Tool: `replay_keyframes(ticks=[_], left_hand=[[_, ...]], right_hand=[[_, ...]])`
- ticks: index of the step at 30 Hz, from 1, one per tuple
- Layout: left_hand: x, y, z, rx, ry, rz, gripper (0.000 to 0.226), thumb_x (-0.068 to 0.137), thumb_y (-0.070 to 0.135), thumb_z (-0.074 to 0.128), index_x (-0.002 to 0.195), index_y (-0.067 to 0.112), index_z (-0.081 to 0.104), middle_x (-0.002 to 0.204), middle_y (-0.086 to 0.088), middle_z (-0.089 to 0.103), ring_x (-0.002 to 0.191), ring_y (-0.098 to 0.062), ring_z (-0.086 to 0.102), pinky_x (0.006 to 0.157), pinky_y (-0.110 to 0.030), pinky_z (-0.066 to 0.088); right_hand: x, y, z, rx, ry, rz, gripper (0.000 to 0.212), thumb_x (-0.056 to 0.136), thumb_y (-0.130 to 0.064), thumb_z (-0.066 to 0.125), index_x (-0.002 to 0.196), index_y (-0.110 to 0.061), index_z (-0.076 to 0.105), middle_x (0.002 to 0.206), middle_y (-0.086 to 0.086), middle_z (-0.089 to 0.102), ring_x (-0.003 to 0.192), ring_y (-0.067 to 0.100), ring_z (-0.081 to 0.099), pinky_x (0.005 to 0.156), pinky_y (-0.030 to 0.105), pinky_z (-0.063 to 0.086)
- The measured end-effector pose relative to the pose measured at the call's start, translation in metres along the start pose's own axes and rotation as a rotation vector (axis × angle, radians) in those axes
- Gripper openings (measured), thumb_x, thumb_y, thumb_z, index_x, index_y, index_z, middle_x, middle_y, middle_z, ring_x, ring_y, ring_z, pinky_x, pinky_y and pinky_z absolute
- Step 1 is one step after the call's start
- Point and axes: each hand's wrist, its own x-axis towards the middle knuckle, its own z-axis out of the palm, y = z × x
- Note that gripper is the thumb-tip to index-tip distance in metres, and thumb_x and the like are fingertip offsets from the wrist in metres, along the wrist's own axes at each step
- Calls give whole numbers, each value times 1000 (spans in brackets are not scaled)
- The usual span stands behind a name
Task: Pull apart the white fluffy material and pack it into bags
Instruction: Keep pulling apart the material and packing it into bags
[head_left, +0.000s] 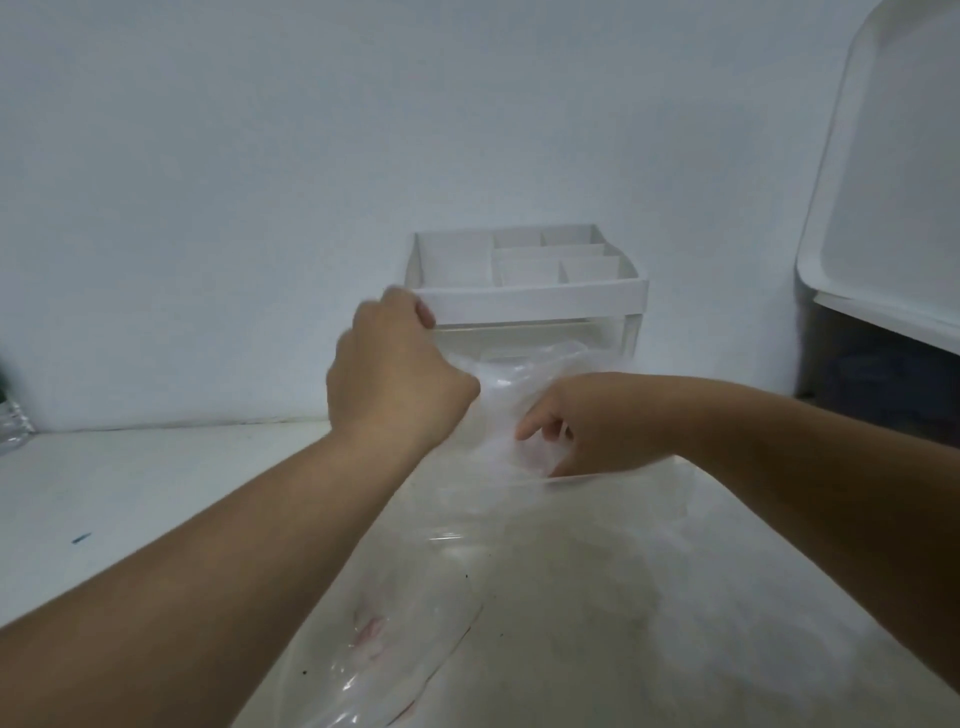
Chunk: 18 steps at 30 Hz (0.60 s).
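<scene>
The left hand (395, 374), fisted, grips the mouth of the clear bag (415, 613); the right hand (582, 426), fingers curled, pinches the opposite side. The bag trails over the table (130, 493), before a white organizer (530, 299). The film looks light, limp and slippery: hold it at the rim.

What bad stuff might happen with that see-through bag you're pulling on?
The left hand grips the clear bag and the right hand seems to tug at it; pulling hard might rip the thin plastic. The hands work just in front of the white organizer, so a sudden jerk may bump it. Small dark specks lie on the table around the bag and might get inside.
</scene>
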Motion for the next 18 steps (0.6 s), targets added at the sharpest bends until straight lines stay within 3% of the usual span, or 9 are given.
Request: replay_keyframes(ticks=[1,2,4,6,8,12,15,18], left_hand=[[-4,5,-3,-20,56,150,35,72,22,80,98,26,58,96,8,59,84,-15,58,70,-29,45],[-7,10,-5,-7,6,285,21,77,21,76,93,26,63,90,9,63,80,-13,60,70,-29,48],[-12,14,3,137,-250,429,7,86,21,69,86,25,75,83,7,71,77,-12,65,75,-33,55],[-9,8,19,374,-447,473,16,91,18,65,95,25,78,92,1,73,87,-19,67,81,-36,56],[-5,5,25,547,-537,506,24,92,15,62,111,23,74,106,-4,70,100,-24,64,87,-37,54],[6,4,31,620,-708,558,52,87,20,69,137,28,56,128,2,62,115,-22,59,96,-36,50],[13,3,37,641,-814,543,65,84,27,73,143,26,46,137,4,55,118,-23,58,98,-38,50],[18,4,39,679,-930,506,77,84,29,74,150,21,34,145,1,46,127,-24,51,104,-40,45]], right_hand=[[0,0,1,-4,-5,1,57,88,-44,68,141,-33,52,128,-9,60,99,6,47,89,20,35],[0,-2,0,-13,-12,4,55,89,-45,67,141,-34,52,127,-9,60,98,7,46,88,20,35],[-1,-4,-1,-28,-8,7,50,90,-46,65,138,-33,55,120,-8,58,96,9,45,86,21,34],[-2,-6,-1,-24,-22,12,48,91,-44,65,137,-33,56,121,-9,58,96,10,46,86,22,35],[-2,-7,-1,-10,-39,16,49,92,-43,65,139,-36,54,129,-8,59,99,12,51,91,24,41],[-6,-3,-2,-5,-67,23,48,92,-44,63,139,-38,54,136,-9,57,117,15,56,101,26,42],[-12,0,-4,24,-79,40,44,94,-44,60,137,-39,55,133,-11,57,117,13,55,98,23,40],[-16,5,-8,69,-79,61,37,99,-30,55,135,-37,58,134,-14,58,114,11,55,103,26,41]])
